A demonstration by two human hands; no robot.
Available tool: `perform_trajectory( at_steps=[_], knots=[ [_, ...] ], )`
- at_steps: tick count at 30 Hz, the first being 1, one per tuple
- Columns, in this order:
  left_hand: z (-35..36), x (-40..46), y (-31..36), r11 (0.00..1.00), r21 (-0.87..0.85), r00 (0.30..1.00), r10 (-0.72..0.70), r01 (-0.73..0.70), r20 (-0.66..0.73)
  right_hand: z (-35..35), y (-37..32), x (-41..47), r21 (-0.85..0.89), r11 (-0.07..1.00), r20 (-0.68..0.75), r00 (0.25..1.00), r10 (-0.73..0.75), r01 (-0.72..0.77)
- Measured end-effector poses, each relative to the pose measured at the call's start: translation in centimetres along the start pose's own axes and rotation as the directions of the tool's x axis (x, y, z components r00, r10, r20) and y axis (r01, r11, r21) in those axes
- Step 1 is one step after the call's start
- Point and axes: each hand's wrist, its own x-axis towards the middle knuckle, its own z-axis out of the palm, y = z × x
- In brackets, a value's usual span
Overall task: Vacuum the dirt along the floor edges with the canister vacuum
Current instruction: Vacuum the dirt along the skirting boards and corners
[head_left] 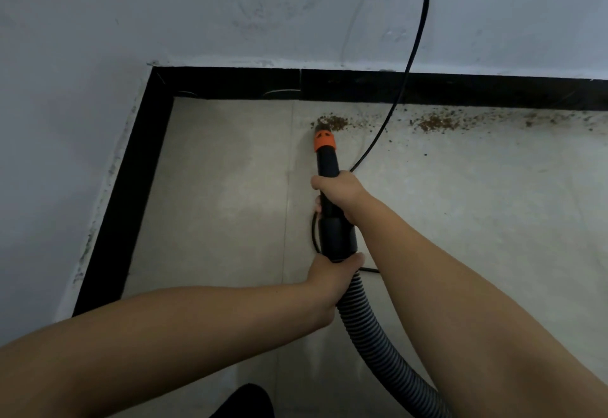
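From the head camera, both hands were clamped on the vacuum wand (330, 187), one behind the other. The right hand (342, 192) gripped the black tube nearer the black skirting board (427, 90); the left hand (329, 277) gripped the cuff where the ribbed hose (368, 328) joins, farther from it. The orange-collared nozzle (324, 138) touched the near-corner end of a brown dirt pile (334, 123) lying just in front of the skirting board. A second dirt patch (437, 123) and loose specks ran on along the same board, away from the corner. A black power cord (404, 82) hung across the board beside the nozzle.

To do this step well, I judge the nozzle should stay low and travel slowly along the board, clear of the cord. No container, not even the canister, was in view.
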Motion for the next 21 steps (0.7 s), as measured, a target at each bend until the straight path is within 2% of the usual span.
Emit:
perform_trajectory(
  at_steps=[5,8,13,21],
  knots=[
    [2.0,-0.2,-0.2,0.999,0.051,0.998,-0.016,0.013,0.056,-2.6,1.2,0.2,0.036,0.999,-0.125,0.992,0.009,-0.005],
    [3.0,-0.4,0.8,0.997,0.011,0.995,-0.072,0.071,0.062,-3.8,1.0,0.3,0.08,0.997,-0.168,0.986,0.021,-0.008],
    [3.3,-0.1,1.7,0.995,-0.066,0.996,-0.076,0.08,0.055,-3.5,-0.5,0.7,0.019,1.0,-0.085,0.996,0.005,-0.004],
    [1.2,0.0,1.0,0.987,-0.124,0.994,-0.106,0.101,-0.032,0.2,-0.7,0.7,-0.041,0.999,0.054,0.998,-0.008,0.011]
  ],
)
